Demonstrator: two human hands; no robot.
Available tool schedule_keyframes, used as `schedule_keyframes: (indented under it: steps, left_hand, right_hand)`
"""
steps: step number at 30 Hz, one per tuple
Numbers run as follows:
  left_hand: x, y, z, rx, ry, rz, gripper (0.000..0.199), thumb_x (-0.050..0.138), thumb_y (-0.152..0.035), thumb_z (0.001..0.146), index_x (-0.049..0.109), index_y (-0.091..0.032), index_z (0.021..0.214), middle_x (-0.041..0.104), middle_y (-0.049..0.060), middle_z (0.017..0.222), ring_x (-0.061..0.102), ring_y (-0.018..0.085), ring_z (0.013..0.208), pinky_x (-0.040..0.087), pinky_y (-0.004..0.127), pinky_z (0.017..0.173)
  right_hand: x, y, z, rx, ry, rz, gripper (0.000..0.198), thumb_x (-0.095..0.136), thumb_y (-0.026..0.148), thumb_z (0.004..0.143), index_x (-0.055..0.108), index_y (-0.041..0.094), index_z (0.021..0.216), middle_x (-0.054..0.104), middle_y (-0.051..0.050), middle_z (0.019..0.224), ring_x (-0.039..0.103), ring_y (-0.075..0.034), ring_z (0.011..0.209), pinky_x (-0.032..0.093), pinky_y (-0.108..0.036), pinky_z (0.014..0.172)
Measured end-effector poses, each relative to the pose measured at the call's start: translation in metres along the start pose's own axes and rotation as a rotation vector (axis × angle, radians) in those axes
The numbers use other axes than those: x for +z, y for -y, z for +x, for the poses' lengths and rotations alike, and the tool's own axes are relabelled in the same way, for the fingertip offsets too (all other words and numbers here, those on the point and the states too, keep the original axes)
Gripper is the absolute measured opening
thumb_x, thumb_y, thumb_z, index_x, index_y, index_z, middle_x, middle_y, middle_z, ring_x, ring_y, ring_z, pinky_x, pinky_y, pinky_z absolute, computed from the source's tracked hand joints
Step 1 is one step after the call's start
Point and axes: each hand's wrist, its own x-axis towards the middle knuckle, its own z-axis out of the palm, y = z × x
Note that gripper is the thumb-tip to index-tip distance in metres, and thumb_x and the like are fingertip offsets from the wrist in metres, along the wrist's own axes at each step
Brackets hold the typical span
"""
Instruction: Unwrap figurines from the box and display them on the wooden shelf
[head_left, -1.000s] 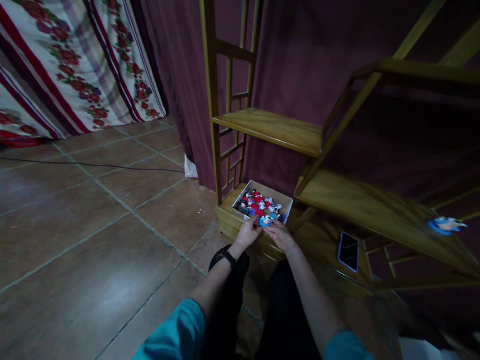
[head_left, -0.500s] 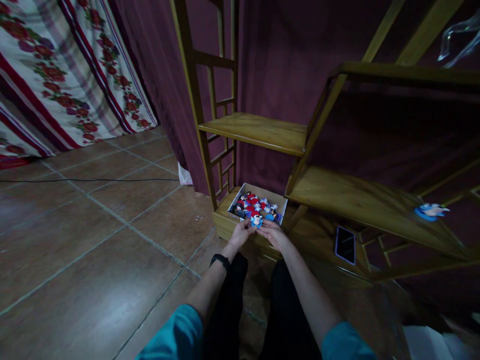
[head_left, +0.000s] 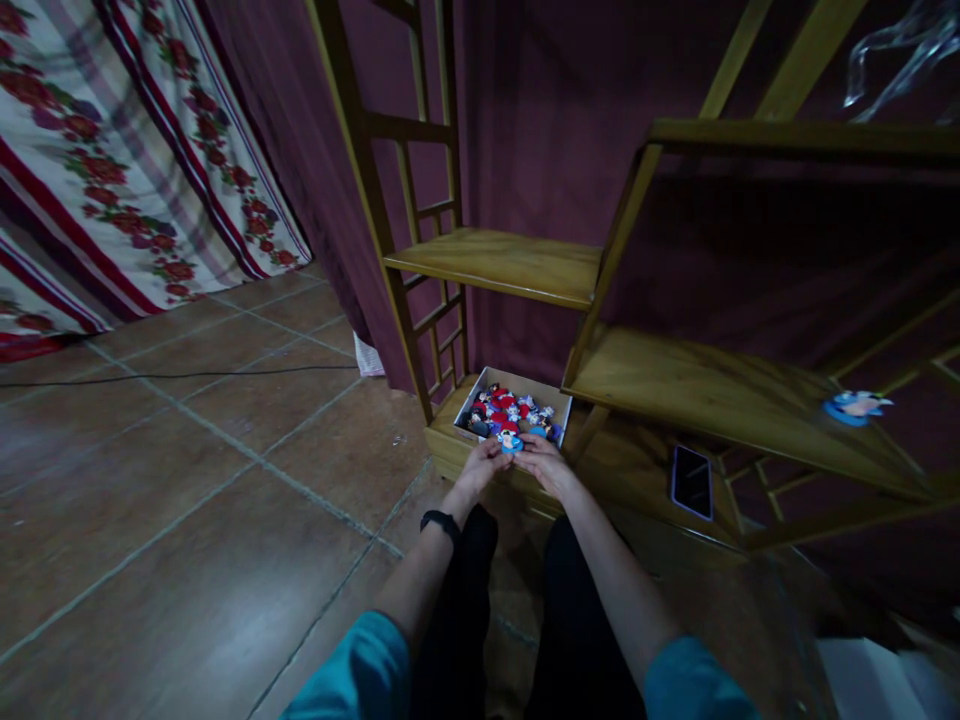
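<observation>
Between my two hands is a small toy figurine (head_left: 510,441) with a blue base and some red and white on it. My left hand (head_left: 484,465) grips its left side with closed fingers, and my right hand (head_left: 542,462) grips the right side. Just beyond them an open cardboard box (head_left: 564,402) holds several small figurines (head_left: 504,402) in red, white, black and purple. The box rests on the low wooden ledge of a shelf unit. A black band (head_left: 441,522) circles my left wrist.
A wooden shelf (head_left: 499,262) stands above the box. To the right, another shelf (head_left: 720,400) carries a blue-based figurine (head_left: 856,407). A phone (head_left: 691,482) lies on the lower ledge. Dark curtains hang behind; a black cable (head_left: 187,375) crosses the tiled floor (head_left: 187,540).
My view has shifted slightly, so the shelves sit a little further left. Both hands stay on the figurine, which appears tilted a bit differently in front of the box.
</observation>
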Motion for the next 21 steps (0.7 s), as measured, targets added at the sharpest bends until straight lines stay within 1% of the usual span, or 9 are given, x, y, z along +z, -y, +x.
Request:
schedule_keyframes:
  steps: [4,7,10,13,16,18,21]
  left_hand:
    - [-0.0011,-0.0014,-0.0002,-0.008,-0.019,0.006,0.043,0.078,-0.028,0.05,0.062,-0.012,0.086,0.065,0.006,0.08,0.057,0.012,0.066,0.043,0.023,0.062]
    - [-0.0023,0.0005,0.0011,0.004,-0.086,-0.002,0.043,0.079,-0.027,0.049,0.06,-0.013,0.084,0.065,0.003,0.076,0.057,0.011,0.065,0.043,0.024,0.063]
    - [-0.0021,0.0028,0.0029,0.039,-0.13,-0.02,0.044,0.079,-0.027,0.048,0.057,-0.014,0.084,0.064,0.002,0.077,0.058,0.011,0.067,0.045,0.026,0.068]
    - [-0.0011,0.0042,0.0046,0.07,-0.143,-0.02,0.05,0.08,-0.025,0.046,0.056,-0.014,0.088,0.064,0.002,0.078,0.059,0.012,0.07,0.045,0.029,0.072]
    - [-0.0006,0.0046,0.0058,0.058,-0.145,-0.004,0.058,0.081,-0.024,0.044,0.056,-0.015,0.095,0.064,0.002,0.079,0.059,0.012,0.071,0.045,0.03,0.075]
    - [-0.0006,0.0047,0.0063,0.047,-0.13,0.004,0.058,0.081,-0.025,0.044,0.057,-0.014,0.096,0.065,0.004,0.082,0.059,0.013,0.074,0.044,0.03,0.076]
    - [-0.0003,0.0048,0.0065,0.056,-0.124,-0.004,0.053,0.08,-0.026,0.044,0.059,-0.013,0.092,0.065,0.005,0.084,0.059,0.014,0.075,0.044,0.029,0.075]
  right_hand:
    - [0.0005,0.0012,0.0,0.016,0.027,-0.001,0.04,0.072,0.009,0.053,0.061,0.02,0.09,0.065,0.0,0.082,0.064,-0.014,0.079,0.049,-0.034,0.084]
    - [-0.0003,0.0005,0.0012,0.016,0.034,0.021,0.038,0.072,0.009,0.055,0.062,0.02,0.09,0.065,-0.001,0.085,0.064,-0.015,0.082,0.048,-0.034,0.086]
    - [-0.002,-0.0012,0.0024,0.018,0.053,0.041,0.037,0.071,0.009,0.056,0.062,0.019,0.091,0.066,-0.002,0.088,0.064,-0.015,0.085,0.048,-0.034,0.087]
    - [-0.0037,-0.0025,0.0033,0.017,0.059,0.049,0.039,0.071,0.009,0.057,0.062,0.02,0.093,0.066,-0.003,0.089,0.064,-0.016,0.085,0.049,-0.033,0.085]
    - [-0.0049,-0.003,0.0041,0.008,0.045,0.049,0.038,0.07,0.009,0.058,0.063,0.021,0.094,0.066,-0.002,0.09,0.064,-0.016,0.085,0.05,-0.032,0.084]
    - [-0.0052,-0.003,0.0045,0.003,0.04,0.043,0.037,0.07,0.01,0.059,0.063,0.021,0.093,0.067,-0.002,0.09,0.064,-0.016,0.085,0.05,-0.032,0.084]
    - [-0.0047,-0.0027,0.0048,0.009,0.045,0.044,0.036,0.07,0.01,0.059,0.063,0.02,0.093,0.067,-0.002,0.089,0.064,-0.016,0.085,0.049,-0.032,0.085]
